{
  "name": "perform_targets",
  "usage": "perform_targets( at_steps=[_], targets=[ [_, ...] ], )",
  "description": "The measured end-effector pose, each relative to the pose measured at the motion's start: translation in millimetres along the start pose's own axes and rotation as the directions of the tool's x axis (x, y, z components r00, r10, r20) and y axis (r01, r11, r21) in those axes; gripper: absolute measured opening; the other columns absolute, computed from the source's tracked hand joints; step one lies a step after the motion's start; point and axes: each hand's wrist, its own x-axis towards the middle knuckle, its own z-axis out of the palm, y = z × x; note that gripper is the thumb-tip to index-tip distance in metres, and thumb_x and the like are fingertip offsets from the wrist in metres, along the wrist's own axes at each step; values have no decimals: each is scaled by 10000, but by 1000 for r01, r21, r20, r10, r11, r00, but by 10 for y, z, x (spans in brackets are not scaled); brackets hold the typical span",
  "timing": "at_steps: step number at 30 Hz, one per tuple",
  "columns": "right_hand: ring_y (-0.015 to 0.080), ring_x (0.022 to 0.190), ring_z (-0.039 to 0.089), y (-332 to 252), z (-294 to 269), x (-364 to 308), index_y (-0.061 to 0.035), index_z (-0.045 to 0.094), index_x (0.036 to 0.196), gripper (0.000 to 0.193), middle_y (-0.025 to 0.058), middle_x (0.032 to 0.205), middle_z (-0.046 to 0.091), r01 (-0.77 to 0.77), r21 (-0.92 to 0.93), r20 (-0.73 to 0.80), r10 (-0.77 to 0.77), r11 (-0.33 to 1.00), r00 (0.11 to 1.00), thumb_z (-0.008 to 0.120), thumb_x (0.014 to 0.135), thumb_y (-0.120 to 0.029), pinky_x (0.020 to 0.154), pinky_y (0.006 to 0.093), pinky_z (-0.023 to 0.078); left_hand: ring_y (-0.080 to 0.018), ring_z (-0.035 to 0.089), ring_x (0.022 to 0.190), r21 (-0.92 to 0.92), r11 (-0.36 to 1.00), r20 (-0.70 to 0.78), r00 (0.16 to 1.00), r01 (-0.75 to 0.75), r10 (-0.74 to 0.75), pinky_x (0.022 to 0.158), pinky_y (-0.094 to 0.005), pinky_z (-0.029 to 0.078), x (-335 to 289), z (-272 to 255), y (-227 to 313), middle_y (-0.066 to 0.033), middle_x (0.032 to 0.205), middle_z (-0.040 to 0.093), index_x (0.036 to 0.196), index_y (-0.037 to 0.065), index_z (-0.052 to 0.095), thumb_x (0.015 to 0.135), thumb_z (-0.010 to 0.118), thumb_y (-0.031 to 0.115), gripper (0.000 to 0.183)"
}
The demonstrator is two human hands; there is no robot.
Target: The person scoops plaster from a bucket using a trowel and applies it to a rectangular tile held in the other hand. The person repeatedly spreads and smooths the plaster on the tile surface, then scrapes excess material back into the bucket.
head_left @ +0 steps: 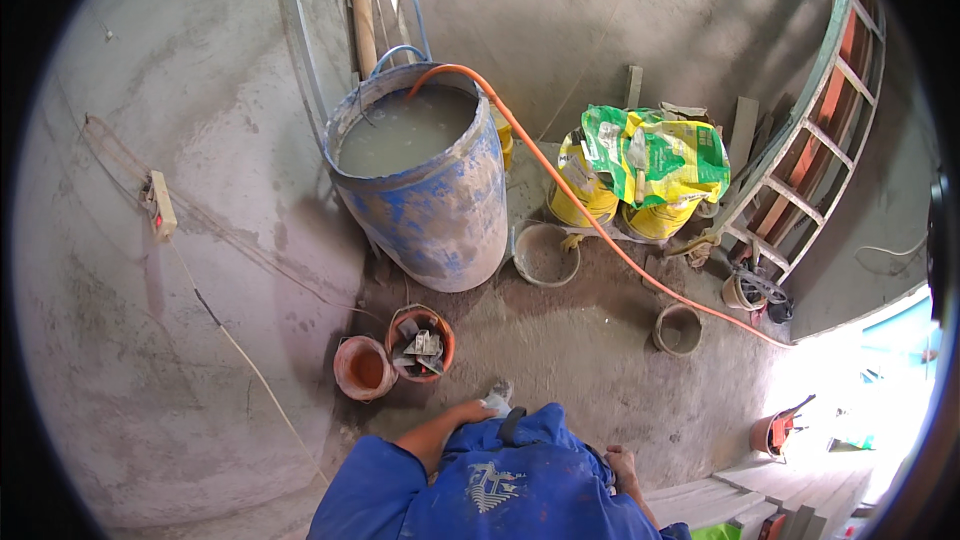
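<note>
My left hand is in front of my waist, beside a small whitish-grey thing whose kind I cannot make out. The fingers of that hand are mostly hidden, so its grip does not show. Low at my right side hangs my right hand, its fingers curled; whatever may be inside them is hidden. Ahead and to the left of my left hand stand two buckets: an empty-looking reddish one and an orange one with trowels or similar hand tools in it.
A big blue barrel of murky water stands ahead, an orange hose running from it across the floor. Yellow buckets bear a green-yellow sack. Smaller buckets, a leaning ladder and a hanging power strip surround me.
</note>
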Motion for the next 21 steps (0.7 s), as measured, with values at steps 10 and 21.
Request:
perform_targets(
  at_steps=[10, 21],
  targets=[
    [214, 636, 654, -536, -35, -86, 48, 640, 1212, 448, 134, 815, 687, 40, -37, 7, -40, 999, 999, 642, 765, 14, 509, 344, 472, -323, 663, 1189, -231, 973, 47, 999, 13, -2, 1020, -412, 497, -206, -176, 203, -212, 1307, 685, 1307, 4, 676, 927, 616, 621, 727],
    [214, 761, 686, 178, -160, 906, 51, 727, 1087, 298, 121, 883, 728, 75, -116, -29, -79, 990, 997, 707, 794, 1, 656, 350, 547, -381, 615, 1260, -154, 986, 31, 998, 64, -60, 1069, -425, 457, -155, -52, 253, -247, 1382, 631, 1376, -29, 614, 934, 571, 648, 810]
  ],
)
